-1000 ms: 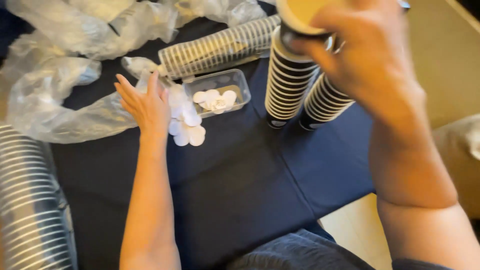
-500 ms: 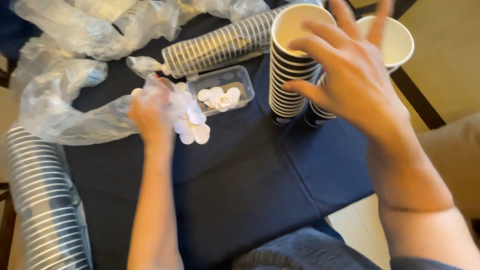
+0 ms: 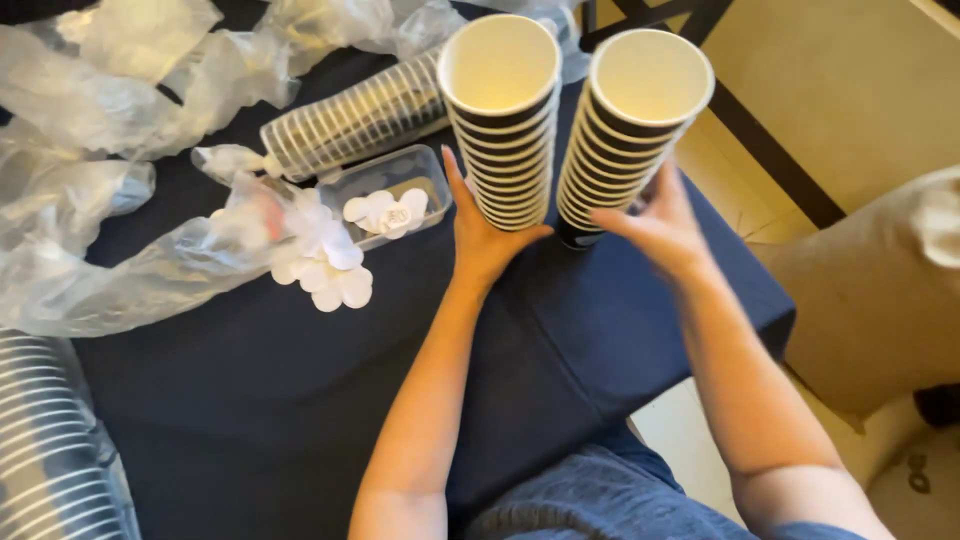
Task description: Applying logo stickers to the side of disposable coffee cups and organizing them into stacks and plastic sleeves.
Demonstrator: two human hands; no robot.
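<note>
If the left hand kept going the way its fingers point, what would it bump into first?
The left hand already rests against the left stack of paper cups, with its fingers pointing up along the stack's side. Going on, it would probably just slide along that stack, then maybe reach the lying sleeve of cups behind; depth is unclear.

Cup stacks, discs and wrappers, counted

Two upright stacks of paper cups point(image 3: 500, 130) point(image 3: 630, 140) stand side by side; two more sleeved stacks lie flat, one point(image 3: 350, 120) at the far side and one point(image 3: 50, 440) at the near left. There is one clear plastic tray point(image 3: 425, 175). The white discs point(image 3: 330, 265) overlap in a pile, too many to count. The crumpled plastic wrappers point(image 3: 90, 200) cannot be separated.
</note>
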